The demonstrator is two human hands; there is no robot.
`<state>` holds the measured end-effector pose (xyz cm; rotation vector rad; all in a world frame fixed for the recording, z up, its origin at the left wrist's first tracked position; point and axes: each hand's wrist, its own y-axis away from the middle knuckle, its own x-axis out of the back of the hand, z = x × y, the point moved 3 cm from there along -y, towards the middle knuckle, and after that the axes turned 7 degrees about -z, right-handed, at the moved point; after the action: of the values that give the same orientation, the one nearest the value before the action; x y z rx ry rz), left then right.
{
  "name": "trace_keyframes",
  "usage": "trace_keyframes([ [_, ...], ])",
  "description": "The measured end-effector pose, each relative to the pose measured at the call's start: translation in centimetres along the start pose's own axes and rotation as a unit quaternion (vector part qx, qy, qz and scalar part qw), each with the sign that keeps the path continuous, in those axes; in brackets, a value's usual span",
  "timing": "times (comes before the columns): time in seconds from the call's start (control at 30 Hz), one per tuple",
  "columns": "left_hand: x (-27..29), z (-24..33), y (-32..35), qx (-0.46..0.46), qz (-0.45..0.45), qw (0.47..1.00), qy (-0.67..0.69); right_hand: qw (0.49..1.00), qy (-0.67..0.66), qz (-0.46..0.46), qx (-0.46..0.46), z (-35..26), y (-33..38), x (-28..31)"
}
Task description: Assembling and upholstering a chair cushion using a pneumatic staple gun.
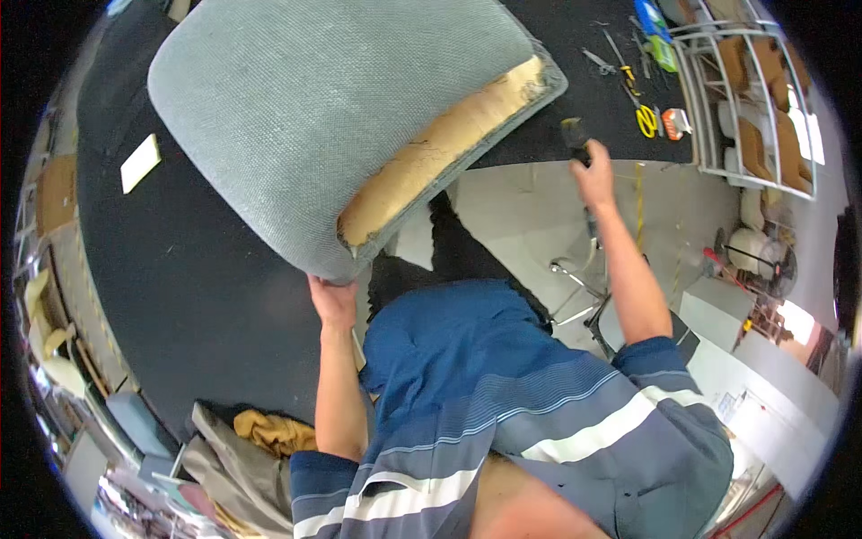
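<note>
A large seat cushion (332, 108) in grey-green woven fabric rests on the black-covered table, its near corner jutting past the table edge. Along its right side the fabric is open, and a tan strip of padding (440, 148) shows with a ragged edge. My left hand (334, 301) grips the cushion's near corner from below; its fingertips are hidden under it. To the right of the cushion, my right hand (593, 175) is closed around a dark hand tool (575, 136), raised near the table edge. The tool's exact kind is unclear.
Yellow-handled scissors (646, 121), other hand tools and a small orange-and-white box (676, 124) lie at the table's right end. A cream block (140, 163) sits on the left. A metal rack (745, 108) stands beyond the right end. Folded cloth (269, 431) lies at lower left.
</note>
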<state>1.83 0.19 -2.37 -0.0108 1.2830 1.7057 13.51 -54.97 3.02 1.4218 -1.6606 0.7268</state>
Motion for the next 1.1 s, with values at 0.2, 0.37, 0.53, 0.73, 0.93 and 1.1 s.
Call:
trace_keyframes([
  [0.2,-1.1,-2.4,-1.5,-0.105,0.011,0.985,0.137,0.992,0.106,0.059,-0.018,5.4,-11.9,3.5],
  [0.37,0.1,-2.4,-0.2,-0.116,0.089,0.978,0.151,0.978,0.203,0.052,0.015,4.7,-15.3,1.8],
  [0.53,-3.1,-2.6,-0.9,-0.120,0.084,0.972,0.184,0.830,-0.392,-0.294,-0.266,1.9,-11.0,-6.1],
  [0.73,-11.9,-0.1,7.1,-0.150,0.139,0.970,0.128,0.688,-0.654,-0.210,-0.236,-6.2,-9.4,-2.9],
  [0.93,-20.7,10.5,19.2,-0.405,-0.103,0.907,-0.057,0.682,-0.680,-0.222,0.153,-22.0,-17.9,11.9],
  [1.1,-27.4,22.3,15.5,-0.506,0.147,0.811,-0.254,0.698,-0.638,-0.137,0.294,-34.7,-22.1,14.3],
])
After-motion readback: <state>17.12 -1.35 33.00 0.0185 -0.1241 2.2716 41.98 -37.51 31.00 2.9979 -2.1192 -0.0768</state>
